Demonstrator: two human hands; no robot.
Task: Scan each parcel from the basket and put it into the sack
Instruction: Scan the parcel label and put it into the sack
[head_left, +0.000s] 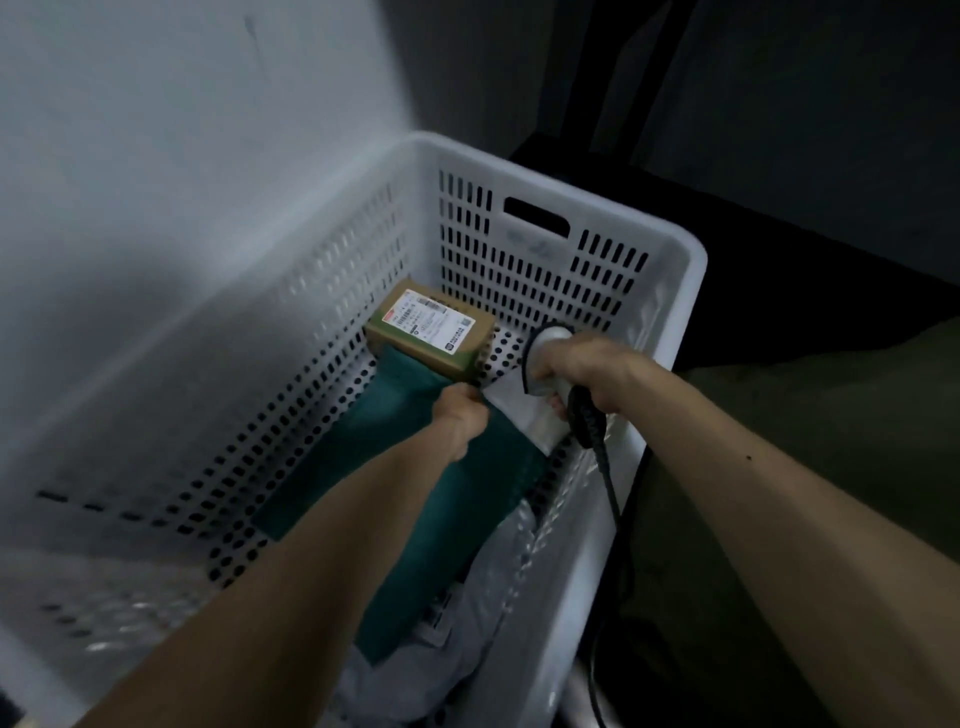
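Deep in the basket, reaching for the next parcel

The left hand (460, 415) is closed, pinching the edge of a white mailer (524, 410) lying over a teal bag (415, 467) on the floor of the white basket (675, 249). The right hand (582, 371), just beside it, is wrapped round a corded barcode scanner (543, 358). Beyond both, near the far wall, sits a cardboard box (431, 332), label up, long axis running left to right. The sack (810, 441) appears to lie right of the basket rim.

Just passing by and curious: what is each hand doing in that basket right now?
Left hand: closed, pinching the edge of the white parcel, above the green parcel.
Right hand: closed around the scanner.
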